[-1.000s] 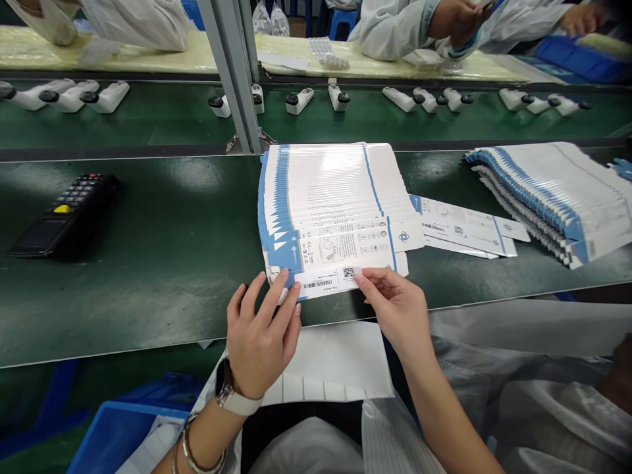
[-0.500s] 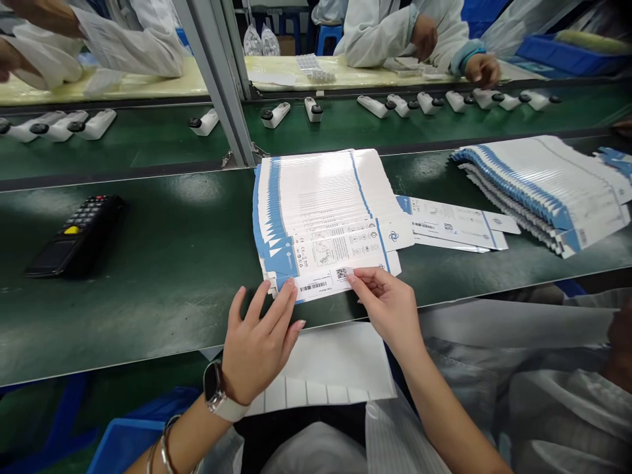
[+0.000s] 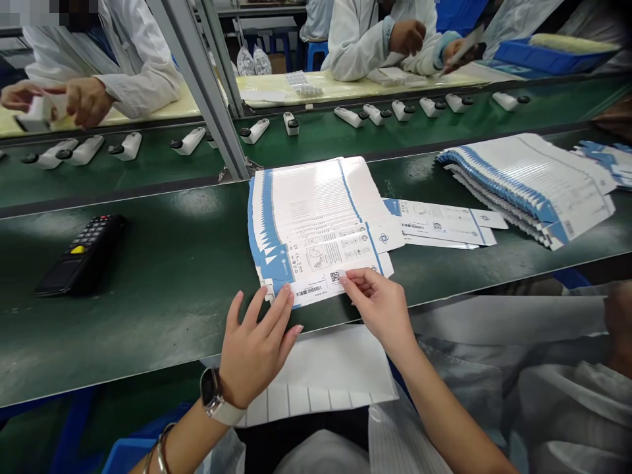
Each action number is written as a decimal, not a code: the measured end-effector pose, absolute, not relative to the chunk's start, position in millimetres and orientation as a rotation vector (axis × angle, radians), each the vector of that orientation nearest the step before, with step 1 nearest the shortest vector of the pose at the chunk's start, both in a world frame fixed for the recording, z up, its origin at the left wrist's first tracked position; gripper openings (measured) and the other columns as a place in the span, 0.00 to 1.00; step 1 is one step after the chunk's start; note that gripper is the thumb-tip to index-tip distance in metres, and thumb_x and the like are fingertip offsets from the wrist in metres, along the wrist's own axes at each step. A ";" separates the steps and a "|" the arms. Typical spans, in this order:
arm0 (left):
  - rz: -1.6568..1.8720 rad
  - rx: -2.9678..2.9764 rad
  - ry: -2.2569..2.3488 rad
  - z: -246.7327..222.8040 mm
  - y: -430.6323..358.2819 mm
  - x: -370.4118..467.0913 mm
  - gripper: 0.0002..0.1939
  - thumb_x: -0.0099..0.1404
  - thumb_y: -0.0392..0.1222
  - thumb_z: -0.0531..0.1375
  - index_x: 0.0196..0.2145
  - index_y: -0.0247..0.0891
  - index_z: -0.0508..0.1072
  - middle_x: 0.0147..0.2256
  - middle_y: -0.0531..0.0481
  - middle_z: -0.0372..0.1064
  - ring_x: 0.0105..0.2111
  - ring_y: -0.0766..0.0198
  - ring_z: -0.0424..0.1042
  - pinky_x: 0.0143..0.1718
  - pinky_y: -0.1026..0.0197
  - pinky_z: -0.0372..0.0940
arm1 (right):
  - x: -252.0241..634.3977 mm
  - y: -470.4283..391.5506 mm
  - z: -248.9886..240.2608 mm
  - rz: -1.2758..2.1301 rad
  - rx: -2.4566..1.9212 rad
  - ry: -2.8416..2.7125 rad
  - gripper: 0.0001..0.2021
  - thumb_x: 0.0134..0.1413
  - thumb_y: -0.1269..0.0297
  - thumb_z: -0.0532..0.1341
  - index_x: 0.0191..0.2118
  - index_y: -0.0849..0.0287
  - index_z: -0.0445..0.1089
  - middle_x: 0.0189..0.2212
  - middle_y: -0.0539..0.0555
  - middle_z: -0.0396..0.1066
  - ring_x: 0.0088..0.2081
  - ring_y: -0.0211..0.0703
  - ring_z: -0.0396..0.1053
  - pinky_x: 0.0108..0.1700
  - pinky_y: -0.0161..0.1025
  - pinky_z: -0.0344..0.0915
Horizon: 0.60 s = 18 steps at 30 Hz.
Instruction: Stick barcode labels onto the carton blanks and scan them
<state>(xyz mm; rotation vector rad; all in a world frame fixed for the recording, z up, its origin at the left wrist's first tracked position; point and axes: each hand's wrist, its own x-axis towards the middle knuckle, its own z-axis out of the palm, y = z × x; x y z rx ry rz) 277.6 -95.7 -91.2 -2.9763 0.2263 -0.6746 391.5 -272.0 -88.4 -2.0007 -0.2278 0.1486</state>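
Observation:
A white label (image 3: 316,289) with a barcode and a QR code lies along the near edge of the front flat carton (image 3: 316,260). My right hand (image 3: 378,303) pinches the label's right end between thumb and fingertips. With fingers spread, my left hand (image 3: 257,342) rests its fingertips at the label's left end and the carton's corner. Behind this carton, a fanned stack of blue-and-white flat cartons (image 3: 311,191) overlaps away from me. Below the table edge, a white label sheet (image 3: 336,365) lies over my lap.
A black handheld device with keys (image 3: 81,257) lies on the left. Several flat cartons (image 3: 444,220) and another fanned stack (image 3: 528,178) are to the right. Beyond a metal post (image 3: 197,79), white devices (image 3: 254,131) sit on a green belt (image 3: 316,145). Co-workers (image 3: 365,39) sit opposite.
My hands keep nearly the same hold on the label and carton. The whole view has shifted slightly. Across the belt, the left co-worker now shows a white device in hand; the right one lifts a flat piece.

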 end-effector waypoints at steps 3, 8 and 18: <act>-0.676 -2.958 0.275 -89.1 -93.2 279.9 0.22 0.61 0.46 0.56 0.51 0.37 0.66 0.52 0.53 0.64 0.49 0.50 0.64 0.54 0.45 0.52 | 390.3 -270.4 -86.8 0.141 -2.048 -0.242 0.10 0.50 0.57 0.58 0.31 0.58 0.71 0.25 0.52 0.71 0.26 0.39 0.68 0.30 0.37 0.67; -0.689 -2.954 0.297 -88.3 -91.6 281.9 0.22 0.61 0.47 0.56 0.51 0.37 0.66 0.51 0.53 0.65 0.48 0.51 0.64 0.54 0.45 0.51 | 389.9 -270.2 -86.4 -0.004 -2.261 -0.276 0.12 0.50 0.56 0.58 0.37 0.58 0.67 0.26 0.52 0.70 0.25 0.40 0.67 0.30 0.39 0.65; -0.736 -2.942 0.379 -83.4 -89.5 285.3 0.21 0.61 0.48 0.56 0.51 0.41 0.66 0.50 0.51 0.67 0.49 0.51 0.65 0.57 0.45 0.48 | 416.7 -314.6 -103.1 -0.402 -2.439 -0.441 0.18 0.53 0.54 0.57 0.47 0.55 0.68 0.44 0.56 0.68 0.43 0.51 0.64 0.41 0.46 0.63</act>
